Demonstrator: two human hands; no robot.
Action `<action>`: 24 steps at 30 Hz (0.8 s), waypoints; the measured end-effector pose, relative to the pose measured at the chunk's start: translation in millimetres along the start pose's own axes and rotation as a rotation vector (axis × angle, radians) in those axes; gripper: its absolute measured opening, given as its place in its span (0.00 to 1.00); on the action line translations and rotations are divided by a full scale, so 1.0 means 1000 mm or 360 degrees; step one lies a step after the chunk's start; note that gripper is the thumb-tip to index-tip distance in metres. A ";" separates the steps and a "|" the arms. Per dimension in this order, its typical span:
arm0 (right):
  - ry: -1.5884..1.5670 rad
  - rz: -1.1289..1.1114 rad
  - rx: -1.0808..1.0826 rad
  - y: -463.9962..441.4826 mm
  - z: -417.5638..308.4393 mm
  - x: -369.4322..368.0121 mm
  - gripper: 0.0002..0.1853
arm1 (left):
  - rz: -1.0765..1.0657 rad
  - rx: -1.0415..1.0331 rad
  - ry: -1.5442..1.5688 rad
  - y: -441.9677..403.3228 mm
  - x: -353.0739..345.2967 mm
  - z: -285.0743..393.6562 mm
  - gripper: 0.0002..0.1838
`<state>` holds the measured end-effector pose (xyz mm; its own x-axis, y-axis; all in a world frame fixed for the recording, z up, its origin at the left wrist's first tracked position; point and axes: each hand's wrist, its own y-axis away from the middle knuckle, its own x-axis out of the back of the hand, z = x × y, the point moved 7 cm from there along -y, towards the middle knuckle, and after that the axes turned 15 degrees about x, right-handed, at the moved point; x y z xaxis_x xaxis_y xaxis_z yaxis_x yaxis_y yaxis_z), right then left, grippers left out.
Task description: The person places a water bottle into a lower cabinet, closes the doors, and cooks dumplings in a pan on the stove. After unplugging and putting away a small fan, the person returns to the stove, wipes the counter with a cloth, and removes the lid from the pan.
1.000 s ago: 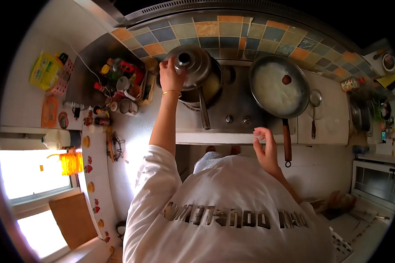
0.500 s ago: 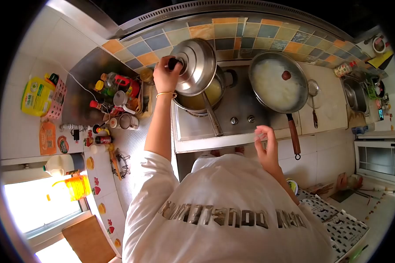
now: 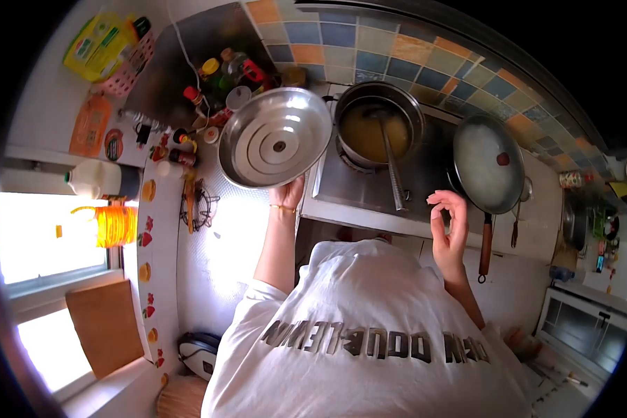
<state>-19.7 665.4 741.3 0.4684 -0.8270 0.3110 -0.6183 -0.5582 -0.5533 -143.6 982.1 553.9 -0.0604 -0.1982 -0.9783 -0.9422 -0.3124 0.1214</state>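
My left hand [image 3: 288,193] grips a round steel pot lid [image 3: 258,143] from behind, and the lid's inner face is turned toward me. The fingers on its knob are mostly hidden. Just right of the lid, an uncovered pot [image 3: 414,111] sits on the stove, holding a yellowish liquid. A ladle [image 3: 393,174] leans in it, its handle over the front rim. My right hand [image 3: 449,223] hovers before the stove with bent fingers apart and nothing in them. Beyond it is a frying pan [image 3: 486,164] with a glass lid, steamed white inside, and a wooden handle [image 3: 485,244].
Bottles [image 3: 240,66] and jars crowd the back left corner. A metal rack [image 3: 200,205] lies on the left counter. A skimmer [image 3: 527,189] rests right of the frying pan. The tiled wall [image 3: 404,52] bounds the back, and a cutting board [image 3: 106,327] leans by the window.
My left hand has carried the lid left off the pot and turned its underside toward me, uncovering the pot. The view has swung left. My right hand stays near the stove front.
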 end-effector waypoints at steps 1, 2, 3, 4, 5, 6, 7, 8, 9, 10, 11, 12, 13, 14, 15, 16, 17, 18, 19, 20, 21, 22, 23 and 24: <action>-0.0038 -0.0002 0.0005 -0.002 -0.002 -0.004 0.13 | 0.0092 -0.0087 -0.0022 0.015 0.023 0.016 0.15; -0.0050 -0.0025 0.0021 -0.005 -0.005 -0.009 0.13 | 0.0184 -0.0169 -0.0046 0.030 0.049 0.032 0.15; -0.0063 -0.0045 0.0034 -0.007 -0.007 -0.014 0.13 | 0.0278 -0.0249 -0.0069 0.044 0.072 0.045 0.15; -0.0077 -0.0064 0.0047 -0.008 -0.010 -0.018 0.13 | 0.0289 -0.0345 -0.0083 0.058 0.085 0.053 0.15; -0.0064 -0.0093 0.0053 -0.009 -0.011 -0.022 0.13 | 0.0299 -0.0440 -0.0099 0.071 0.098 0.061 0.15; -0.0070 -0.0106 0.0044 -0.009 -0.013 -0.025 0.13 | 0.0309 -0.0532 -0.0115 0.083 0.114 0.070 0.16; -0.0074 -0.0115 0.0035 -0.010 -0.016 -0.028 0.13 | 0.0441 -0.0624 -0.0066 0.096 0.143 0.085 0.15; -0.0077 -0.0123 0.0026 -0.009 -0.017 -0.031 0.13 | 0.0500 -0.0694 -0.0012 0.106 0.166 0.098 0.15; -0.0075 -0.0128 0.0008 -0.007 -0.016 -0.033 0.13 | 0.0559 -0.0761 0.0042 0.115 0.174 0.106 0.14; -0.0069 -0.0140 0.0007 -0.005 -0.016 -0.034 0.13 | 0.0618 -0.0824 0.0095 0.122 0.183 0.114 0.14; -0.0059 -0.0150 0.0003 -0.004 -0.017 -0.035 0.12 | 0.0660 -0.0886 0.0115 0.127 0.189 0.122 0.13; -0.0046 -0.0158 -0.0001 -0.003 -0.017 -0.035 0.12 | 0.0600 -0.0891 0.0134 0.130 0.196 0.130 0.13; -0.0040 -0.0173 -0.0024 -0.001 -0.016 -0.035 0.13 | 0.0538 -0.0891 0.0152 0.132 0.208 0.143 0.13; -0.0036 -0.0174 -0.0031 -0.001 -0.017 -0.036 0.13 | 0.0475 -0.0886 0.0171 0.133 0.218 0.156 0.13; -0.0029 -0.0171 -0.0040 0.000 -0.018 -0.036 0.13 | 0.0515 -0.0939 0.0256 0.134 0.228 0.166 0.13; -0.0015 -0.0160 -0.0050 0.001 -0.019 -0.033 0.13 | 0.0507 -0.0951 0.0308 0.132 0.235 0.177 0.12; 0.0002 -0.0153 -0.0048 0.002 -0.021 -0.032 0.13 | 0.0518 -0.0974 0.0313 0.131 0.241 0.186 0.12; 0.0023 -0.0143 -0.0046 0.002 -0.022 -0.030 0.14 | 0.0529 -0.0993 0.0318 0.130 0.245 0.194 0.12; 0.0042 -0.0133 -0.0047 0.003 -0.024 -0.029 0.14 | 0.0543 -0.0966 0.0337 0.127 0.242 0.196 0.11; 0.0064 -0.0120 -0.0052 0.005 -0.025 -0.026 0.14 | 0.0560 -0.0986 0.0272 0.125 0.239 0.200 0.11; 0.0085 -0.0107 -0.0058 0.007 -0.025 -0.024 0.14 | 0.0575 -0.0927 0.0308 0.123 0.241 0.202 0.10; 0.0106 -0.0095 -0.0064 0.009 -0.024 -0.021 0.14 | 0.0591 -0.0868 0.0344 0.121 0.243 0.205 0.10; 0.0128 -0.0092 -0.0062 0.011 -0.024 -0.018 0.15 | 0.0674 -0.0896 0.0301 0.121 0.246 0.210 0.09; 0.0115 -0.0068 -0.0094 0.013 -0.022 -0.016 0.15 | 0.0706 -0.0930 0.0282 0.119 0.250 0.215 0.09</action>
<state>-49.0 669.9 746.0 0.4498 -0.8039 0.3891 -0.6360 -0.5942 -0.4923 -341.7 1095.1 287.9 -0.2928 -0.5513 -0.7812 -0.5107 -0.6006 0.6153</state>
